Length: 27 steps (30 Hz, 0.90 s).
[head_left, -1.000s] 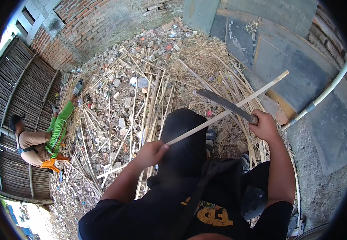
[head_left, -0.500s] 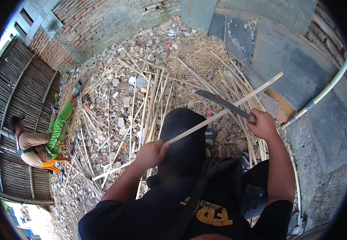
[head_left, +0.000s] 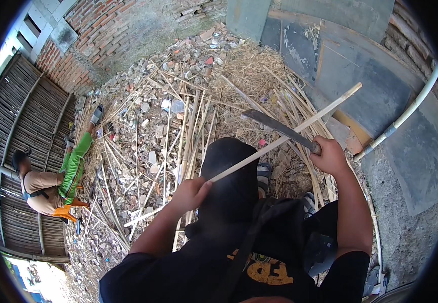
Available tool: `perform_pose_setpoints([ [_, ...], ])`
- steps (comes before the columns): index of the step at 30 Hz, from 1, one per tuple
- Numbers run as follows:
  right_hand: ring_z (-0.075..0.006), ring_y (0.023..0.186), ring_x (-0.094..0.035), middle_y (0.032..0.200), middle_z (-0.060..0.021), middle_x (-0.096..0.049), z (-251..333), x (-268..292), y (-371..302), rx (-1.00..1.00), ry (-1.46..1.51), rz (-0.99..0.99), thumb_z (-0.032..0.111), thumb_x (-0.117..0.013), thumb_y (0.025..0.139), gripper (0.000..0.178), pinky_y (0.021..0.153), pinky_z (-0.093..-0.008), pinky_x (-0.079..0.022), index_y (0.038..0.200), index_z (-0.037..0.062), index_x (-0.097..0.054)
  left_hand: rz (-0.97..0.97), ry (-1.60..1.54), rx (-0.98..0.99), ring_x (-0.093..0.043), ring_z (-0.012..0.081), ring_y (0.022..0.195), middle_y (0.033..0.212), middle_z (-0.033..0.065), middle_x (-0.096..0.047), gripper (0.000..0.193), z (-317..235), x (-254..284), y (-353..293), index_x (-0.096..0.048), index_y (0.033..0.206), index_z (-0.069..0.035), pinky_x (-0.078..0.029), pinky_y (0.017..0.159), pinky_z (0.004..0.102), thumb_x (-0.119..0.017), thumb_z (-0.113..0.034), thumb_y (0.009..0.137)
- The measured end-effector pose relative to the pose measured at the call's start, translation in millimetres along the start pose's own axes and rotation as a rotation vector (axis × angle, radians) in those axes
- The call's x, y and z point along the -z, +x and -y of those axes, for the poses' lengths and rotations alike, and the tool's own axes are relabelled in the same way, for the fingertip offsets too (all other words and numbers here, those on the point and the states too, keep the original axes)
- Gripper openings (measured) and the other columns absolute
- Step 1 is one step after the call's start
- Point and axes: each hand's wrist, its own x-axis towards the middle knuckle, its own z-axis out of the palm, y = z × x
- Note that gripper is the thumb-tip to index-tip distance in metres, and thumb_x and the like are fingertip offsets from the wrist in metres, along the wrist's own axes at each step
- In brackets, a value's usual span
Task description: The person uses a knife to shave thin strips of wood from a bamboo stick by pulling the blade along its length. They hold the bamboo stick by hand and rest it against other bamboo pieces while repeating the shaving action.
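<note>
My left hand (head_left: 190, 194) is closed around a long pale bamboo strip (head_left: 284, 137), which runs from the lower left across my dark-clothed knee up to the right. The strip's far end points toward the grey panels. In my right hand (head_left: 328, 155) is the handle of a machete (head_left: 284, 130). Its dark, broad blade points to the upper left and crosses the strip. From this view the blade seems to lie against the strip, close in front of my right fist.
Split bamboo strips (head_left: 191, 134) lie over rubble and dry straw (head_left: 251, 68). A seated person (head_left: 42, 184) in green trousers is at the left on an orange chair, by a bamboo fence (head_left: 19, 121). Grey panels (head_left: 365, 70) and a white pipe (head_left: 405, 118) stand at the right.
The strip's far end has tipped slightly up and to the right. The machete and my right hand have shifted a little up and left. Both grips stay the same.
</note>
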Motion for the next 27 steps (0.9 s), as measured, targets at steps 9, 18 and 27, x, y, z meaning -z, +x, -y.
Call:
perform_pose_setpoints([
  [9,-0.0397,0.07,-0.065,0.071,-0.0208,-0.063,1,-1,0,0.006,0.009,-0.012,0.012,-0.07,0.071,0.024,0.065,-0.0461,-0.05,0.091,0.0021,-0.063,-0.026,0.034,-0.038,-0.062,0.0455,0.079,0.077,0.023,-0.062,0.046,7,-4,1,-0.059,0.084,-0.003,-0.048,0.074,0.0524,-0.048,-0.044,0.103],
  [18,-0.0382,0.066,-0.064,0.07,-0.02,-0.062,-2,-6,1,0.086,0.024,-0.067,0.01,-0.072,0.072,0.021,0.063,-0.0442,-0.049,0.088,0.0013,-0.062,-0.087,0.023,-0.096,-0.064,0.0446,0.073,0.071,0.0216,-0.062,0.042,13,-8,0,-0.06,0.083,-0.003,-0.048,0.067,0.0504,-0.05,-0.039,0.102],
  [27,-0.0439,0.081,-0.065,0.081,-0.0233,-0.065,-2,-4,0,0.007,0.051,0.0,0.014,-0.072,0.07,0.03,0.071,-0.0495,-0.051,0.097,0.0033,-0.064,-0.094,-0.026,-0.119,-0.064,0.0437,0.071,0.068,0.0212,-0.061,0.042,11,-8,0,-0.059,0.082,-0.003,-0.048,0.066,0.0498,-0.051,-0.038,0.102],
])
